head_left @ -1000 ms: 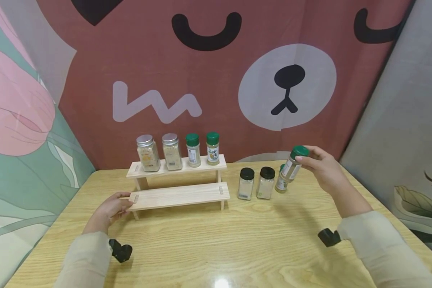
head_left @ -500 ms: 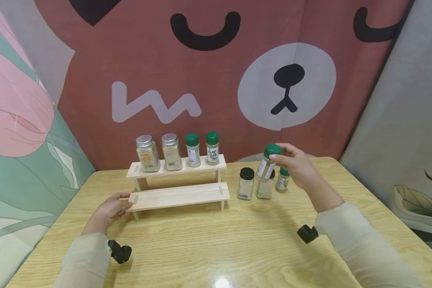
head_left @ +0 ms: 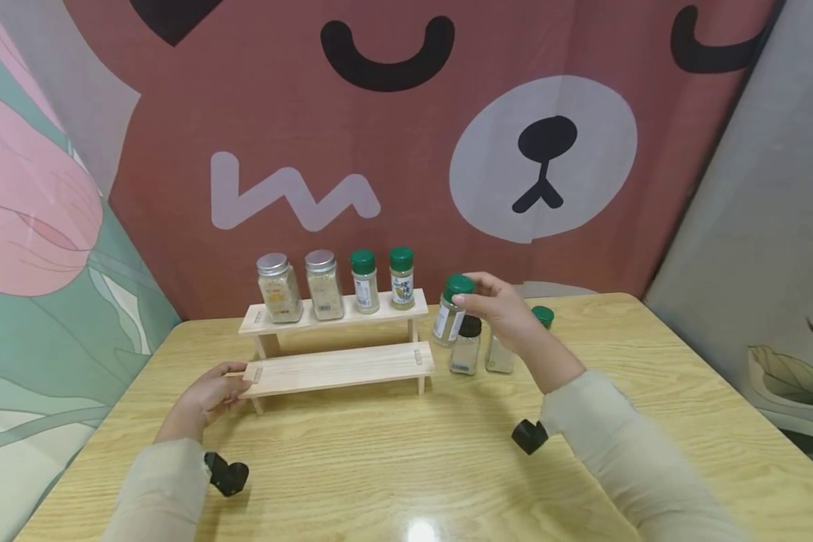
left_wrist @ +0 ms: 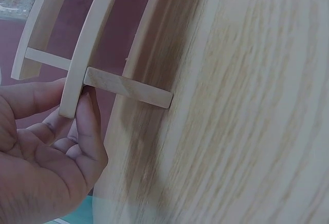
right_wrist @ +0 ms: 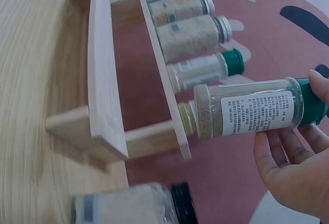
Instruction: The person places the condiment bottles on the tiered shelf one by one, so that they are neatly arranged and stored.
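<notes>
Head view, with the wall at twelve o'clock: my right hand (head_left: pixel 497 307) pinches a jar (head_left: pixel 449 322) by its green lid (head_left: pixel 459 285), thumb and fingers clamped on it; the jar hangs in the air, a bit tilted, by the rack's (head_left: pixel 339 369) three o'clock end, near a black-top jar (head_left: pixel 464 357); I think I hold the lid so the bottom is free; my left hand (head_left: pixel 210 391) has thumb and fingers clamped on the rack's low nine o'clock end, maybe so it won't slide; my clear jar has tan powder (right_wrist: pixel 208 112) in it; on the rack's top, two silver-top jars (head_left: pixel 280 292), between ten and twelve, hold pale bits (right_wrist: pixel 191 41); two green-top jars (head_left: pixel 364 292), at one and two, have fill that's hard to make out; they stand apart, I guess so none gets bumped.
</notes>
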The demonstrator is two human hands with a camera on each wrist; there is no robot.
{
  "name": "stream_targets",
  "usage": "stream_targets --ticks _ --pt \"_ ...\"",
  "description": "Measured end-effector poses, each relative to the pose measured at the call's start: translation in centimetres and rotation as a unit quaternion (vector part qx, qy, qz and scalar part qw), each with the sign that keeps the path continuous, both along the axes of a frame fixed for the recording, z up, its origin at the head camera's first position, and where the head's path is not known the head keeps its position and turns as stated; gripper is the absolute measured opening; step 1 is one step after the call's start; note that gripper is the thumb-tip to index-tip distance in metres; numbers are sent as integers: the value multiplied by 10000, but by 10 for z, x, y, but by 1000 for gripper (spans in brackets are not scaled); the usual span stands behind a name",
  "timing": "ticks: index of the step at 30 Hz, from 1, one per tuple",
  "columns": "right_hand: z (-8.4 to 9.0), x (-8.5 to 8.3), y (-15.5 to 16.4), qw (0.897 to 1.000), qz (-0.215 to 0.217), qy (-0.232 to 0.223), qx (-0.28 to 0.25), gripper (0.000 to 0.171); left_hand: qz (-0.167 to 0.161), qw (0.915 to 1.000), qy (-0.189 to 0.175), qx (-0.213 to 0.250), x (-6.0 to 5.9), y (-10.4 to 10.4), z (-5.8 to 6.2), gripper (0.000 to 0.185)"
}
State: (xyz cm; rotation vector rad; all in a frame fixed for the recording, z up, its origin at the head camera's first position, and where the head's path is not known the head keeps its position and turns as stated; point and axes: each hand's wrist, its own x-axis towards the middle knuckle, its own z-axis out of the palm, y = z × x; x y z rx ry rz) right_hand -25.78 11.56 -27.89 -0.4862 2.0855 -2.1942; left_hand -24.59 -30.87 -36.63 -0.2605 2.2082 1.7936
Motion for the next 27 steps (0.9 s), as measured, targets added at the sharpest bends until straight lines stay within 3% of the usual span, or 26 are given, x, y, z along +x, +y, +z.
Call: stream_targets --ticks 20,27 --pt "-14 -17 -71 9966 649 -376 343 43 25 9998 -49 194 -2 -2 -3 51" --pt "-16 -23 -100 9953 853 -248 383 35 103 9997 -145 187 -1 -1 0 51"
